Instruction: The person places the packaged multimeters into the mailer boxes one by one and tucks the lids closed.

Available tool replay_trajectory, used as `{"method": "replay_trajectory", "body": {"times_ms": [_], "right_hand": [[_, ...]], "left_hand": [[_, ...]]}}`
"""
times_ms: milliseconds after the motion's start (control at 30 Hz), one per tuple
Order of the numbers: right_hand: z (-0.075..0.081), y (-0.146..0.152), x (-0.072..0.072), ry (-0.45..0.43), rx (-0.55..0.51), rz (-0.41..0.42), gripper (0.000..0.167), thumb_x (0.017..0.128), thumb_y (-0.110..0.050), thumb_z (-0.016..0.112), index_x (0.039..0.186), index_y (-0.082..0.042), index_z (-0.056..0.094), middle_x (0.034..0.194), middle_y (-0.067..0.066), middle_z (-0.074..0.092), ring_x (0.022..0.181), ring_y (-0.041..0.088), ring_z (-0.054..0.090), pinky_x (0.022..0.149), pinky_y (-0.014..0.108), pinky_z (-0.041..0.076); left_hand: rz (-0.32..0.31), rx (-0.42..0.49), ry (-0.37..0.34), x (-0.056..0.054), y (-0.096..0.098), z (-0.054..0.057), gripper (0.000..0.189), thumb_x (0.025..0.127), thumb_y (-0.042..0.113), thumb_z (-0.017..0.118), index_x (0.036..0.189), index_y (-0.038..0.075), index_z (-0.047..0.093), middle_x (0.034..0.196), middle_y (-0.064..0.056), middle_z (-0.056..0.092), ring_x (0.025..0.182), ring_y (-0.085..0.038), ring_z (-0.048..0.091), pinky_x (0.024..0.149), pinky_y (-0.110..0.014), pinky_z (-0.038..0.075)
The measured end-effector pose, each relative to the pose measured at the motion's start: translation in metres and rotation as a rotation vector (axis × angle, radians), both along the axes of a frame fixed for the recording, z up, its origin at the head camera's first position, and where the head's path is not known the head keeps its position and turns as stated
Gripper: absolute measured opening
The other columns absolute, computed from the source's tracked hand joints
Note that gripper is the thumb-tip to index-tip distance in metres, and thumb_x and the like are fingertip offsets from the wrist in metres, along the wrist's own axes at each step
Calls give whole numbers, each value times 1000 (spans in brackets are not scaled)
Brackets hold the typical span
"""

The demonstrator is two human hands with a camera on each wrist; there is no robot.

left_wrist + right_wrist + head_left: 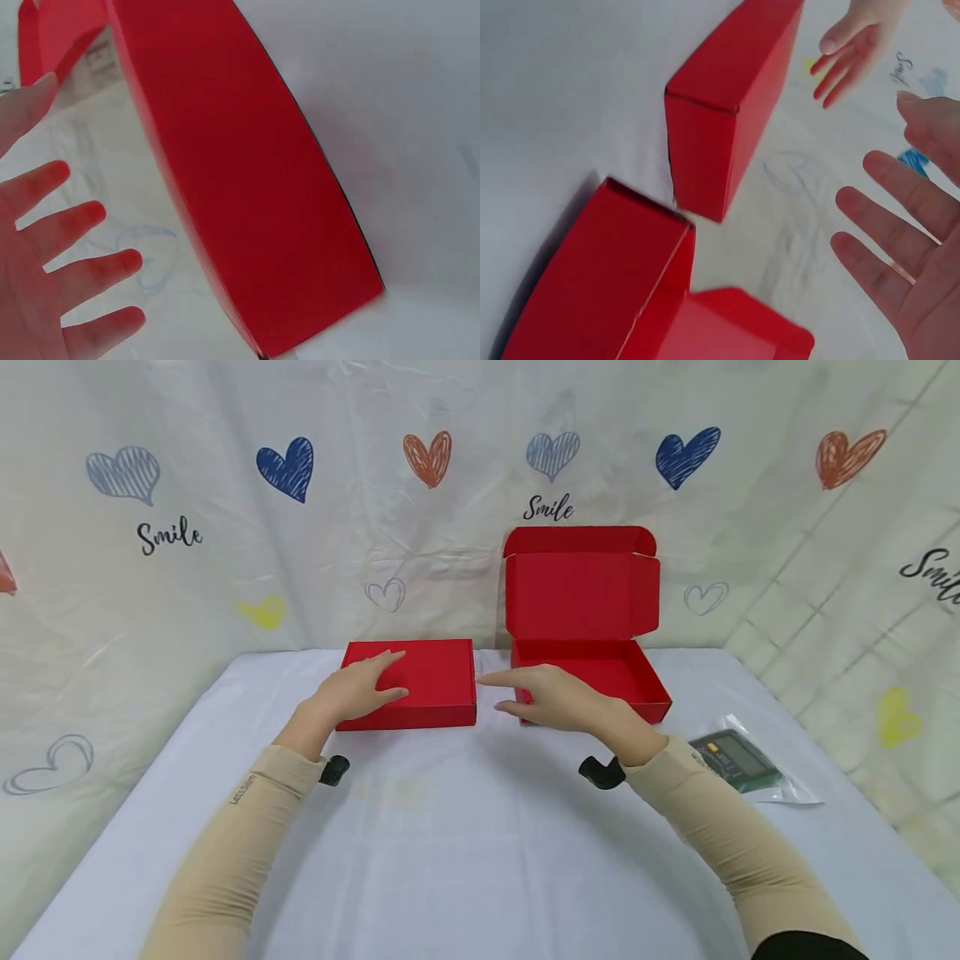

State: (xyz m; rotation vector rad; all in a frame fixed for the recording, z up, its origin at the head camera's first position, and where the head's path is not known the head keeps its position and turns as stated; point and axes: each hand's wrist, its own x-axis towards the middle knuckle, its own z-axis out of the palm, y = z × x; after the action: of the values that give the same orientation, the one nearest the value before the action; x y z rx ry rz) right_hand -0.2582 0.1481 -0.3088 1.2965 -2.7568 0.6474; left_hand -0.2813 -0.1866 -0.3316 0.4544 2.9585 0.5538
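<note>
A closed red cardboard box (438,681) lies flat on the table, left of an open red box (645,681) whose lid (581,593) stands upright at the back. My left hand (356,687) is over the closed box's left part, fingers spread and apart from its top in the left wrist view. My right hand (558,695) hovers in front of the open box, its fingers extended toward the closed box's right end. The right wrist view shows that hand (922,247) holding nothing, with a gap between the two boxes below it.
A dark digital meter (735,758) in a clear plastic bag (798,792) lies right of the open box, beside my right forearm. White cloth covers the table (450,860). Behind it hangs a pale curtain (465,543) printed with hearts.
</note>
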Motion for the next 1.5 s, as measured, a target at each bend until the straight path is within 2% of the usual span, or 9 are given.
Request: {"method": "replay_trajectory", "body": {"times_ms": [67, 133, 267, 633, 800, 900, 1000, 1233, 1500], "right_hand": [[2, 13, 2, 22, -29, -7, 50, 94, -13, 76, 142, -13, 63, 104, 5, 73, 81, 16, 66, 77, 32, 58], [3, 25, 3, 56, -59, -4, 49, 93, -10, 77, 140, -11, 64, 123, 7, 71, 102, 21, 68, 88, 37, 58], [7, 50, 7, 78, -90, -17, 49, 93, -10, 76, 140, -9, 64, 139, 9, 64, 128, 28, 60, 99, 45, 53], [1, 111, 21, 85, -80, -133, 49, 95, -14, 74, 142, -7, 61, 141, 12, 61, 129, 34, 56, 98, 57, 52], [-4, 134, 23, 98, -62, -144, 46, 95, -10, 73, 140, -7, 63, 139, 8, 64, 125, 29, 60, 97, 50, 53], [-4, 146, 26, 55, -43, -169, 44, 95, -11, 73, 138, -9, 66, 130, 6, 69, 106, 22, 65, 84, 36, 58], [-4, 157, 31, -12, -23, -203, 41, 96, -16, 73, 136, -10, 68, 122, 4, 72, 91, 18, 63, 71, 29, 55], [-13, 184, 35, -110, 51, -233, 39, 97, -24, 72, 134, -11, 69, 127, 10, 71, 114, 33, 66, 91, 54, 55], [-26, 207, 38, -247, 99, -316, 50, 93, -33, 75, 137, -10, 66, 135, 17, 64, 124, 43, 57, 95, 64, 50]], "left_hand": [[2, 40, 32, -1, 9, 1, 76, 100, 38, 66, 164, 19, 28, 164, -15, 31, 147, -40, 32, 112, -64, 35], [8, 79, 62, -2, 18, 2, 75, 100, 38, 65, 163, 20, 29, 164, -13, 32, 147, -39, 33, 113, -62, 35], [30, 164, 105, -6, 39, 1, 74, 101, 42, 63, 163, 20, 29, 165, -8, 32, 148, -34, 34, 114, -60, 35], [-12, 295, 95, -20, 94, -18, 78, 103, 47, 57, 166, 21, 19, 170, -7, 17, 154, -36, 18, 117, -62, 27], [-23, 375, 58, -25, 115, -25, 80, 102, 50, 56, 166, 21, 17, 171, -7, 14, 155, -37, 15, 119, -61, 24], [-30, 434, 37, -26, 128, -29, 81, 103, 48, 57, 166, 19, 16, 171, -7, 15, 155, -36, 14, 119, -59, 24], [-50, 467, 18, -26, 141, -33, 81, 104, 48, 55, 166, 17, 14, 171, -6, 14, 156, -35, 13, 120, -57, 24], [-81, 416, -34, -25, 171, -39, 86, 102, 54, 52, 167, 20, 6, 172, -9, 7, 156, -35, 14, 121, -63, 12], [-79, 414, -26, -22, 194, -45, 91, 101, 54, 57, 167, 20, 5, 172, -13, 4, 153, -45, 13, 118, -69, 11]]}}
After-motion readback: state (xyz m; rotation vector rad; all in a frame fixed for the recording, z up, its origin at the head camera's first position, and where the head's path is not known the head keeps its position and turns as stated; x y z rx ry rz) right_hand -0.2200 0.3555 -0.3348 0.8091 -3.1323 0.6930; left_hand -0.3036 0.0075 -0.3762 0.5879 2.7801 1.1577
